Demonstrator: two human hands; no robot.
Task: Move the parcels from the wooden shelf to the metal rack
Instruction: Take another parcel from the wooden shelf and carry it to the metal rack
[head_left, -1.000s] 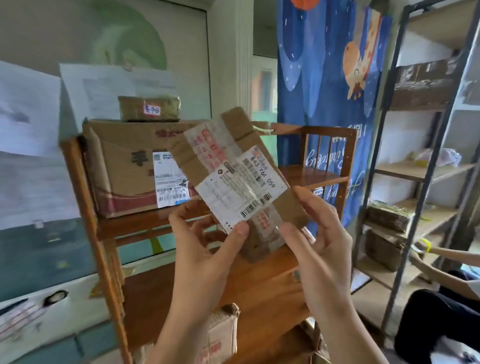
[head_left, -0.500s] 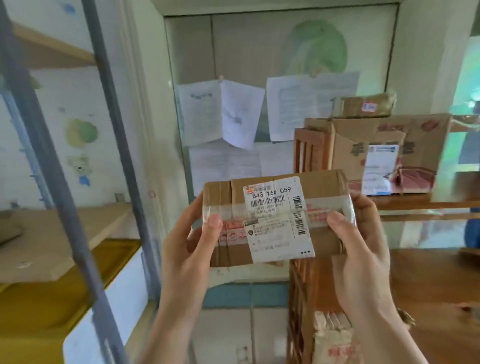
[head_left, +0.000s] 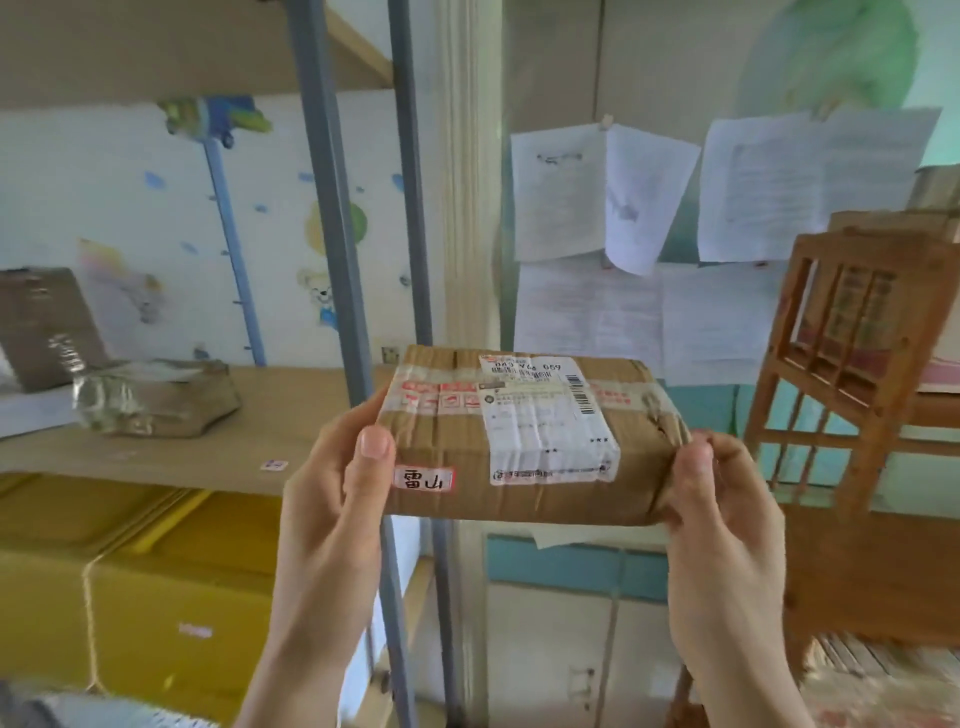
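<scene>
We hold one parcel (head_left: 530, 441) in the air between the two pieces of furniture, so the step in hand is the carry. Our left hand (head_left: 332, 499) grips its left end, thumb on the top face by a small red-edged sticker (head_left: 423, 480). Our right hand (head_left: 722, 525) grips the crumpled right end, thumb on the top edge. Both hands are closed on the parcel, and it lies roughly level with its white label (head_left: 545, 421) facing up.

The wooden shelf (head_left: 852, 364) stands at the right edge, near the right hand but clear of the parcel. The metal rack (head_left: 337, 208) stands to the left, its grey uprights passing just behind the parcel's left end. The rack's board (head_left: 218, 441) already bears a wrapped parcel (head_left: 156, 397) and, further left, a grey one (head_left: 47, 327) leaning upright. A yellow box (head_left: 130, 613) sits on the level below.

We judge this transfer about half done: the parcel is off the shelf but not yet on the rack. The next move calls for swinging it left past the near upright and lowering it onto the bare stretch of board between the wrapped parcel and that upright. The upright is the thing to watch, since the parcel's left end could catch on it. Only once the parcel rests flat should both hands let go.
</scene>
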